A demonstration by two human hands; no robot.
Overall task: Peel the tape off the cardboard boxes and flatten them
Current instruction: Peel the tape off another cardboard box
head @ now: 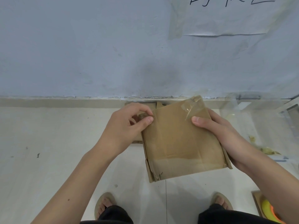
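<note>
Here, a flattened brown box (181, 139) is held above the pale tiled floor (48, 159), in front of the grey-blue wall (97, 54). The cardboard is matte, creased across its lower third, with the bottom edge folded and scuffed. The right hand (226, 136) clamps the box's right edge, thumb flat on the face. The left hand (127, 125) pinches something small at the top left corner between thumb and forefinger; probably a tape end, but it is too small to be sure. A glossy, clear strip of tape (194, 107) stands lifted and wrinkled at the top right corner. More flat cardboard (137, 141) lies on the floor behind.
</note>
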